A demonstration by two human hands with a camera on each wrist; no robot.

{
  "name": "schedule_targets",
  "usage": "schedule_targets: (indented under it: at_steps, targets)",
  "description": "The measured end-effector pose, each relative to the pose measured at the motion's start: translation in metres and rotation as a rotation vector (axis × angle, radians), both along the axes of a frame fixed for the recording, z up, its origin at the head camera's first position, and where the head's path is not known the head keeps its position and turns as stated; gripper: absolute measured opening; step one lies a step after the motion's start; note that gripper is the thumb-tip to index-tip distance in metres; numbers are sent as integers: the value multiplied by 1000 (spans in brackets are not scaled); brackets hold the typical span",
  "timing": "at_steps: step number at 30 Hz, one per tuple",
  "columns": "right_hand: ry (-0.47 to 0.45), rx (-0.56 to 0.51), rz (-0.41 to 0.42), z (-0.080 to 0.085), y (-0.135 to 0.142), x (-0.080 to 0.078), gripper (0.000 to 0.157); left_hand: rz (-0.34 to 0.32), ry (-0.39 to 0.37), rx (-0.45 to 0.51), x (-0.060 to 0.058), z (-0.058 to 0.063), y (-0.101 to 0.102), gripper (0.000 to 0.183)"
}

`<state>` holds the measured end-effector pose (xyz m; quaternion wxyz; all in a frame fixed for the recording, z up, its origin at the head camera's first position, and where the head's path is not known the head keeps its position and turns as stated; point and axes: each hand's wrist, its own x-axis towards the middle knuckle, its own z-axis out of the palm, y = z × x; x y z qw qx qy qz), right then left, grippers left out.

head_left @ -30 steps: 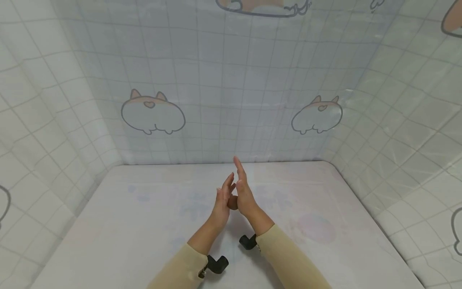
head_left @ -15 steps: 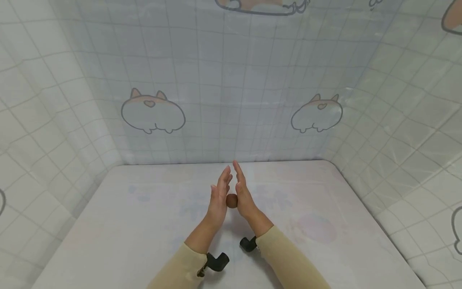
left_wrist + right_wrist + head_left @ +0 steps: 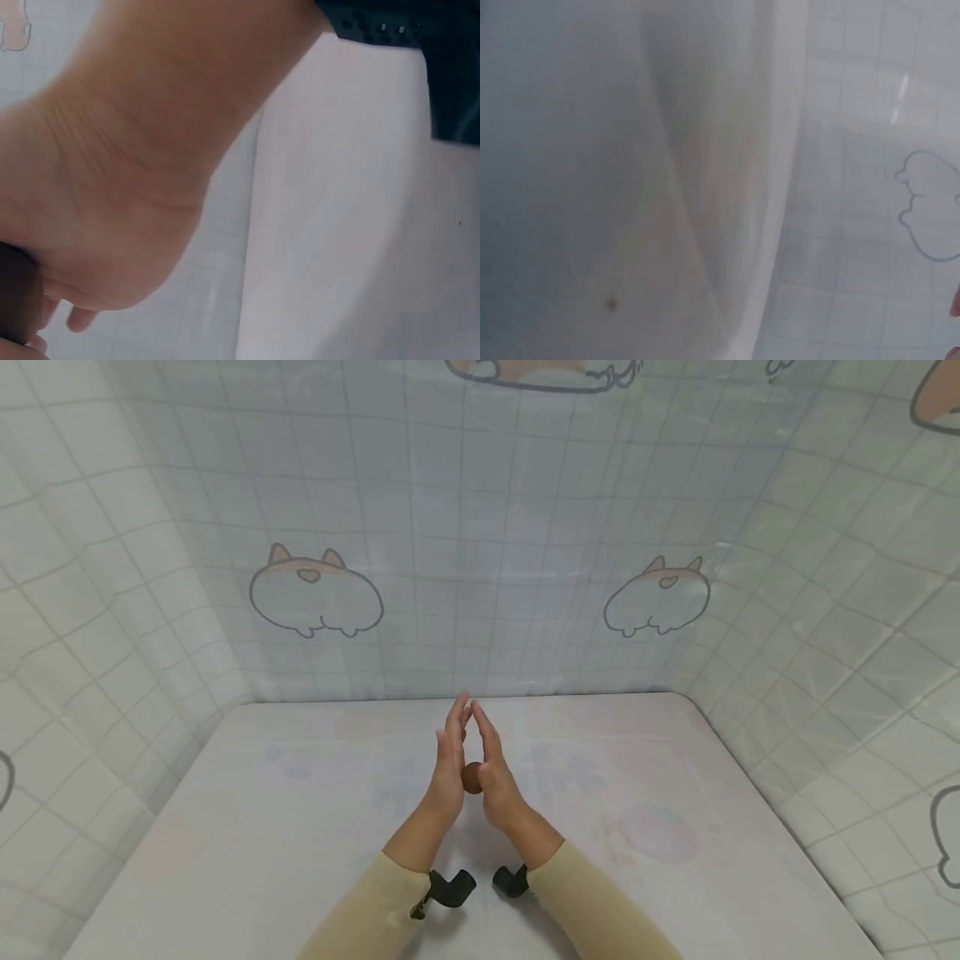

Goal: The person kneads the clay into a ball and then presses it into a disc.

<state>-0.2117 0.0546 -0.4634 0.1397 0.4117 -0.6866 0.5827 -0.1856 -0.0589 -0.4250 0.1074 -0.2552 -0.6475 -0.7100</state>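
Note:
A small brown ball (image 3: 472,778) sits between my two palms above the table in the head view. My left hand (image 3: 448,772) lies along its left side, fingers straight and pointing away. From the other side my right hand (image 3: 498,785) presses it, also with straight fingers. The fingertips of both hands meet in a peak over the far part of the table. In the left wrist view, the dark ball (image 3: 16,292) shows at the left edge, beside the heel of the hand. Only a sliver of fingertips (image 3: 957,304) enters the right wrist view.
A white table (image 3: 300,827) with faint pastel prints lies under the hands. Grid-patterned sheeting (image 3: 480,568) with cartoon dog drawings encloses it at the back and both sides. Black wrist mounts (image 3: 452,888) stick out from the cream sleeves (image 3: 375,906).
The palms have slid against each other: the left hand went forward and the right drew back, both shifting slightly left. The ball turned between them and moved a little left.

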Motion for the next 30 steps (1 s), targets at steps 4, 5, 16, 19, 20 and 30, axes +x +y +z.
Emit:
schedule_targets:
  at_steps: [4, 5, 16, 19, 20, 30]
  targets:
    - [8, -24, 35, 1, -2, 5, 95, 35, -18, 6, -4, -1, 0, 89]
    - [14, -31, 48, 2, -2, 6, 95, 41, -26, 8, -5, -2, 0, 90]
    - [111, -49, 22, 21, -2, 9, 93, 40, -90, -46, -9, -20, 2, 80]
    - [104, -45, -13, 22, 0, 5, 93, 25, -110, -60, -6, -22, 4, 77]
    - [95, -45, -22, 22, 1, 4, 93, 14, -118, -61, -5, -23, 5, 78]
    - [-44, -33, -36, 24, 6, -9, 95, -79, -121, -54, 3, -25, 6, 83]
